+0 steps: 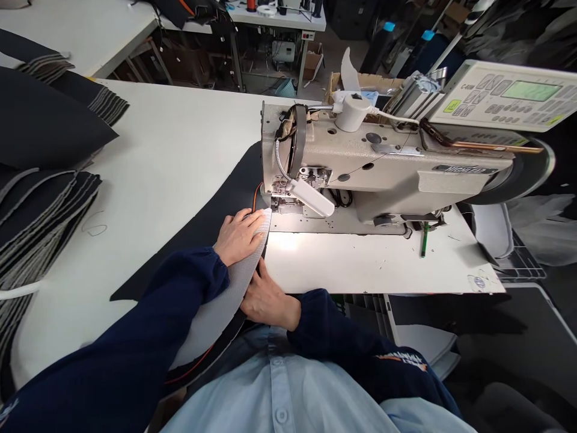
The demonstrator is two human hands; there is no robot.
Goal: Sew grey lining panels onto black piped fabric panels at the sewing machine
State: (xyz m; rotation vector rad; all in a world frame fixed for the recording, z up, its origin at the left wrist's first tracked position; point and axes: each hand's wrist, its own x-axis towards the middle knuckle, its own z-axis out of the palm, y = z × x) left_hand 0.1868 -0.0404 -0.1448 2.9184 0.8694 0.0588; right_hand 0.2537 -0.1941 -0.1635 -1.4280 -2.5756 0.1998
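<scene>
Item: grey fabric panel (211,325), one, curved. Lies on the near side of the white table (180,132), running from the sewing machine's left end down toward the body, its narrow tip just beside the presser area.

Item: dark panel (198,222), one, larger. Lies partly beneath the grey one, spreading left and far; its far right part passes behind the machine head. Orange piping (255,197) shows near the tip; a similar orange line (193,364) shows along the near edge.

Left hand (241,236): I see it flat on the grey panel near the tip, palm down, fingers extended, clasping nothing. Right hand (265,299): at the panels' right edge, nearer the body, fingers bent; some are hidden, so I cannot tell whether it is clamped on the cloth. The hands are apart, close together.

Obstructions: the left sleeve (180,300) covers part of both panels; a white lamp (313,196) hides some of the stitching area from me.

Surroundings, right: sewing machine (396,159), pale, with a control unit (509,96) above it; green stick-like item (424,239) at its near side. Left: two stacks of dark cut pieces, one far (49,120), one near (36,222). Far: cardboard box (333,87) behind the machine; second table (274,15) beyond; teal bin (285,88) on the floor.
</scene>
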